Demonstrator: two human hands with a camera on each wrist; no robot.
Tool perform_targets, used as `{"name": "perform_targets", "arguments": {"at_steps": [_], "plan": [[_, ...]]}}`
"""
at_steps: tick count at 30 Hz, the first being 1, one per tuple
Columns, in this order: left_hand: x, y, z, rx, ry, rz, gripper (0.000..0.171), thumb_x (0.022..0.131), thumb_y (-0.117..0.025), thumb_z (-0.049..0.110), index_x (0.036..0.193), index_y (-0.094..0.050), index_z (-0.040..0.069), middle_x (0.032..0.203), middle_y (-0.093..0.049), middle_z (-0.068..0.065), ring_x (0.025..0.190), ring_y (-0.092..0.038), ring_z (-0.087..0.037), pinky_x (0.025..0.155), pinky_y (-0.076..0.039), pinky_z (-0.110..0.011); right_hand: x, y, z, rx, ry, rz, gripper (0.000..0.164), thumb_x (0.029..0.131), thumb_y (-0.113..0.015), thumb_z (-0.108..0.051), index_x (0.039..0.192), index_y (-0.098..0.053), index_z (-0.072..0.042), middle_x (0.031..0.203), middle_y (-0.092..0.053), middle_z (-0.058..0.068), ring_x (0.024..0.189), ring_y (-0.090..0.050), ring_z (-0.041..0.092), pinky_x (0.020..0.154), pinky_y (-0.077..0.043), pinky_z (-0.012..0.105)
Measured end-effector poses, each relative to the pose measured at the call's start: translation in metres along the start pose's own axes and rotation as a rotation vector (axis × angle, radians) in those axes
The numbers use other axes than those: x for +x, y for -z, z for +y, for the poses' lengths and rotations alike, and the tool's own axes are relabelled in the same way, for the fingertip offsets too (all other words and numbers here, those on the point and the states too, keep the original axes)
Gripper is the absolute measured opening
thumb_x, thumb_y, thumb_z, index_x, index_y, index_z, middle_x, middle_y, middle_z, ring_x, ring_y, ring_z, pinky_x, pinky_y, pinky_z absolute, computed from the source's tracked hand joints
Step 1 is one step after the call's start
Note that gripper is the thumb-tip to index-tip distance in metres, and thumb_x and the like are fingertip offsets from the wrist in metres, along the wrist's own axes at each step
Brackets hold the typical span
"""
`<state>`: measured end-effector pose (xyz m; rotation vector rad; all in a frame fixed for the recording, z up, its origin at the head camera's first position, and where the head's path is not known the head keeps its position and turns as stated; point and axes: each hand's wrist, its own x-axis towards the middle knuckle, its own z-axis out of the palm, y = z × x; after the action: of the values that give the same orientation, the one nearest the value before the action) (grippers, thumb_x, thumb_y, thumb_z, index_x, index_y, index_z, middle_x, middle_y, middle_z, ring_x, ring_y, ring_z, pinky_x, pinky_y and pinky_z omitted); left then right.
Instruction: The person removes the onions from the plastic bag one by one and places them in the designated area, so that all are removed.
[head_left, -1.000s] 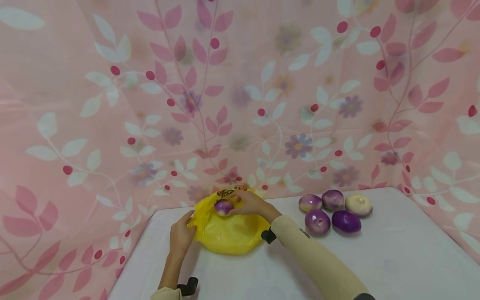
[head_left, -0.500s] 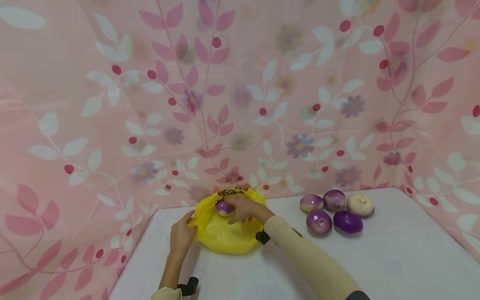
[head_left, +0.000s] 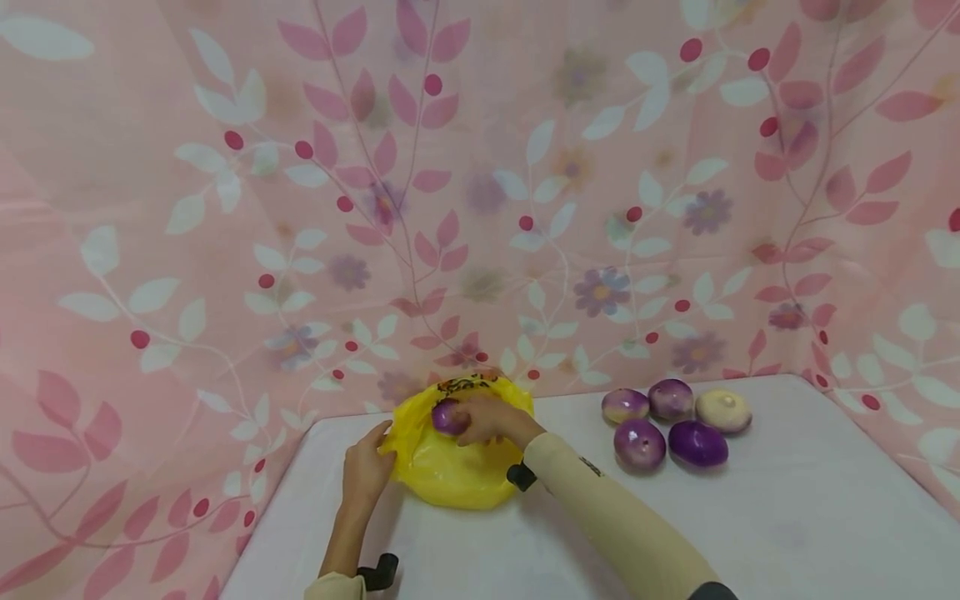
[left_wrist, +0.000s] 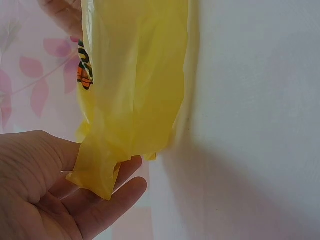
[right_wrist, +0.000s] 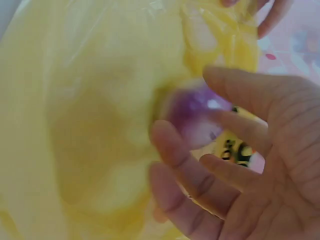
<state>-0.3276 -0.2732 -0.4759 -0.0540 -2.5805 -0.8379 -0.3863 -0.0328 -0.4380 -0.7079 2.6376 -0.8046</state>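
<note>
A yellow plastic bag (head_left: 461,487) with black and orange print lies on its side, its mouth facing me. At the left of its opening, my left hand (head_left: 366,468) pinches the rim; in the left wrist view a fold of yellow film passes between thumb and fingers. Inside the mouth, my right hand (head_left: 491,418) is around a glossy purple turnip (head_left: 447,417). The right wrist view puts the turnip (right_wrist: 192,117), blurred, between the thumb and curved fingers, with its lower end hidden behind the fingers.
Several more turnips stand grouped on the right of the white-covered table (head_left: 795,500): a dark purple turnip (head_left: 697,443), a pale cream turnip (head_left: 723,411) and some mottled ones. A pink floral curtain (head_left: 480,250) hangs right behind the table.
My right hand has moved slightly left and lower over the turnip in the bag's mouth, covering more of it, and the turnip has turned a little. The left hand has kept its hold.
</note>
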Motion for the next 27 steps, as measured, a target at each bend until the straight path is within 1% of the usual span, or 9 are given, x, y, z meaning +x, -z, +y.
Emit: {"name": "perform_targets", "arguments": {"at_steps": [2, 4, 8, 10, 13, 16, 18, 23, 27], "plan": [[0.000, 0.000, 0.000, -0.001, 0.009, -0.004, 0.047, 0.081, -0.068, -0.004, 0.127, -0.064, 0.000, 0.109, -0.069, -0.026, 0.102, -0.065, -0.045, 0.091, -0.050, -0.055, 0.000, 0.002, -0.003, -0.012, 0.025, 0.040, 0.025, 0.089, -0.073, -0.028, 0.111, -0.071, -0.017, 0.096, -0.063, -0.002, 0.067, -0.060, 0.016, 0.059, -0.055, 0.031], [0.000, 0.000, 0.001, -0.006, 0.020, -0.011, 0.047, 0.081, -0.068, -0.005, 0.128, -0.063, 0.000, 0.110, -0.069, -0.026, 0.103, -0.064, -0.045, 0.091, -0.050, -0.055, 0.000, 0.004, -0.005, -0.009, 0.034, 0.072, 0.015, 0.089, -0.071, -0.027, 0.098, -0.071, -0.015, 0.083, -0.062, -0.004, 0.065, -0.058, 0.015, 0.057, -0.053, 0.028], [-0.001, 0.001, 0.002, -0.009, 0.033, -0.022, 0.047, 0.082, -0.067, -0.005, 0.129, -0.062, 0.000, 0.112, -0.068, -0.026, 0.104, -0.064, -0.045, 0.091, -0.050, -0.054, 0.001, 0.005, -0.005, 0.004, 0.021, 0.097, 0.016, 0.088, -0.074, -0.028, 0.097, -0.067, -0.017, 0.083, -0.061, -0.005, 0.065, -0.056, 0.015, 0.057, -0.052, 0.026], [-0.001, 0.001, 0.002, -0.006, 0.031, -0.020, 0.047, 0.083, -0.068, -0.005, 0.129, -0.062, 0.000, 0.112, -0.068, -0.026, 0.104, -0.064, -0.044, 0.091, -0.050, -0.054, 0.002, 0.005, -0.005, -0.018, 0.039, 0.088, 0.023, 0.086, -0.076, -0.027, 0.105, -0.067, -0.017, 0.092, -0.063, -0.003, 0.069, -0.056, 0.016, 0.056, -0.052, 0.026], [-0.001, 0.000, 0.001, -0.005, 0.031, -0.012, 0.046, 0.082, -0.068, -0.004, 0.128, -0.063, 0.001, 0.112, -0.068, -0.026, 0.103, -0.065, -0.044, 0.091, -0.050, -0.054, 0.005, 0.003, -0.002, -0.109, 0.101, 0.057, 0.048, 0.083, -0.079, -0.026, 0.127, -0.061, -0.020, 0.116, -0.061, -0.002, 0.082, -0.057, 0.016, 0.054, -0.052, 0.024], [-0.001, -0.001, 0.000, -0.006, 0.027, -0.004, 0.046, 0.081, -0.069, -0.005, 0.127, -0.064, 0.000, 0.110, -0.069, -0.026, 0.102, -0.065, -0.044, 0.090, -0.051, -0.054, 0.008, -0.002, 0.000, -0.170, 0.135, 0.022, 0.071, 0.081, -0.080, -0.025, 0.144, -0.049, -0.024, 0.142, -0.048, -0.002, 0.100, -0.055, 0.017, 0.055, -0.052, 0.022], [-0.001, -0.001, -0.001, -0.008, 0.032, -0.004, 0.047, 0.081, -0.069, -0.004, 0.127, -0.064, 0.001, 0.110, -0.069, -0.026, 0.102, -0.065, -0.044, 0.089, -0.051, -0.054, 0.009, -0.004, 0.000, -0.159, 0.123, 0.000, 0.077, 0.080, -0.080, -0.025, 0.149, -0.044, -0.025, 0.153, -0.037, -0.002, 0.110, -0.053, 0.019, 0.058, -0.052, 0.022], [0.001, -0.003, -0.004, -0.006, 0.045, -0.006, 0.047, 0.082, -0.070, -0.003, 0.128, -0.064, 0.002, 0.111, -0.069, -0.025, 0.103, -0.065, -0.043, 0.090, -0.051, -0.053, 0.010, -0.008, -0.002, -0.146, 0.052, -0.040, 0.085, 0.079, -0.080, -0.027, 0.152, -0.037, -0.031, 0.162, -0.023, -0.005, 0.130, -0.045, 0.024, 0.069, -0.055, 0.027], [0.001, -0.004, -0.004, -0.006, 0.037, -0.003, 0.047, 0.081, -0.070, -0.004, 0.128, -0.064, 0.001, 0.111, -0.069, -0.025, 0.103, -0.065, -0.043, 0.090, -0.051, -0.054, 0.011, -0.010, -0.004, -0.190, 0.038, -0.039, 0.087, 0.080, -0.080, -0.029, 0.153, -0.035, -0.032, 0.162, -0.021, -0.007, 0.142, -0.033, 0.023, 0.096, -0.049, 0.038]]}}
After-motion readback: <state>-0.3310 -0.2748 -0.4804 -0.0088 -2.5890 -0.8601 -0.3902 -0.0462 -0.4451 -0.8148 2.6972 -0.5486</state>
